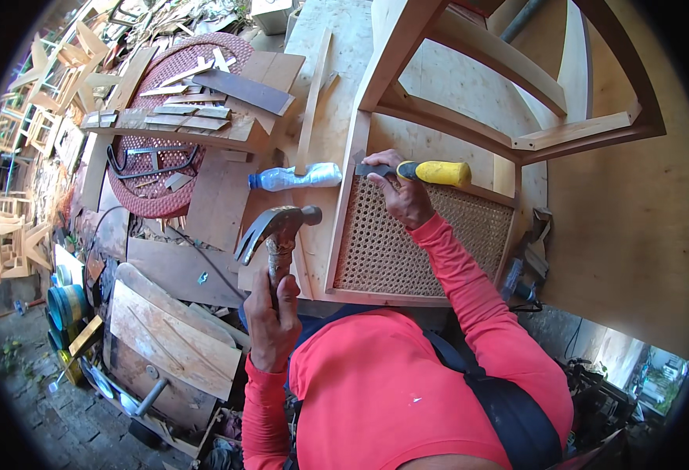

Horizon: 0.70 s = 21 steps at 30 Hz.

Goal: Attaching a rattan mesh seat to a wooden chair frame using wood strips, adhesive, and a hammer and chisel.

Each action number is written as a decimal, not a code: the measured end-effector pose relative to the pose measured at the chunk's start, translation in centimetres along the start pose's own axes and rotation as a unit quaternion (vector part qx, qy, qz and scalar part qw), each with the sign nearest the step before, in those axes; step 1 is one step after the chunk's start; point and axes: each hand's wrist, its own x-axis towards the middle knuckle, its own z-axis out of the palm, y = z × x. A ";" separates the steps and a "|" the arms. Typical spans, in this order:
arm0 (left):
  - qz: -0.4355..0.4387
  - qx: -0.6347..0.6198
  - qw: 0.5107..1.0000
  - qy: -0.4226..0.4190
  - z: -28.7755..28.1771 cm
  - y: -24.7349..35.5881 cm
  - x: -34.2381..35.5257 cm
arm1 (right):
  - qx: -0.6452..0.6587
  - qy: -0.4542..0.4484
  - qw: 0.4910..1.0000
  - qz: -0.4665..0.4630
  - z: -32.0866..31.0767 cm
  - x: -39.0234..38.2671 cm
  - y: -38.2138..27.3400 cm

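My left hand (272,325) is closed round the handle of a claw hammer (283,223), its head raised near the left edge of the wooden chair frame (334,235). With its fingers wrapped round the blade, my right hand (406,197) holds a chisel (442,172) with a yellow and black handle. The chisel lies almost level over the top of the woven cane panel (407,243), its blade end at the frame's left rail. Part of the blade is hidden by my fingers. The rest of the chair frame (470,59) rises beyond the panel.
A clear plastic bottle (296,177) lies left of the frame, across a long wood strip (313,110). Farther left, wood offcuts (192,102) and a metal hacksaw frame (155,160) rest on a red woven round top (152,205). A plywood sheet (619,227) stands at right.
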 end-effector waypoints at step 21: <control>0.001 0.008 1.000 -0.010 0.3 -0.7 -0.1 | -0.061 -0.005 0.998 -0.029 0.2 0.5 -0.3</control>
